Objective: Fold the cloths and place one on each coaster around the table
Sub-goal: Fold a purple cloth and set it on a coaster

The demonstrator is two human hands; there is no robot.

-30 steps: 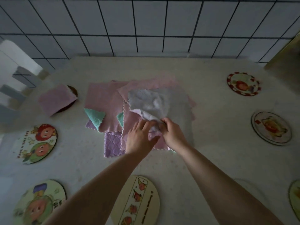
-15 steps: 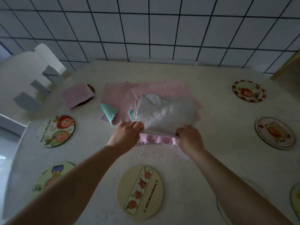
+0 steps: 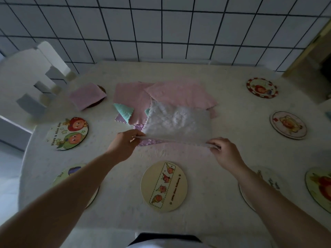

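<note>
A white cloth [image 3: 177,122] is stretched out above the pile of pink, teal and lilac cloths [image 3: 143,101] at the table's middle. My left hand [image 3: 125,144] pinches its near left corner and my right hand [image 3: 223,151] pinches its near right corner. The near edge is doubled over between the hands. A folded pink cloth [image 3: 87,95] lies on a dark coaster at the far left. Round picture coasters ring the table: one directly in front of me [image 3: 163,187], two at the left [image 3: 69,134] [image 3: 71,173], others at the right [image 3: 288,125] [image 3: 261,87].
A white chair back [image 3: 35,81] stands at the table's left corner. A tiled wall [image 3: 161,29] runs behind the table. Two more coasters sit at the near right [image 3: 268,179] [image 3: 320,187], partly hidden by my right arm and the frame edge.
My hands moved apart from the bunched white cloth and spread it flat, each now holding a near corner. The view has tilted upward, showing more wall.
</note>
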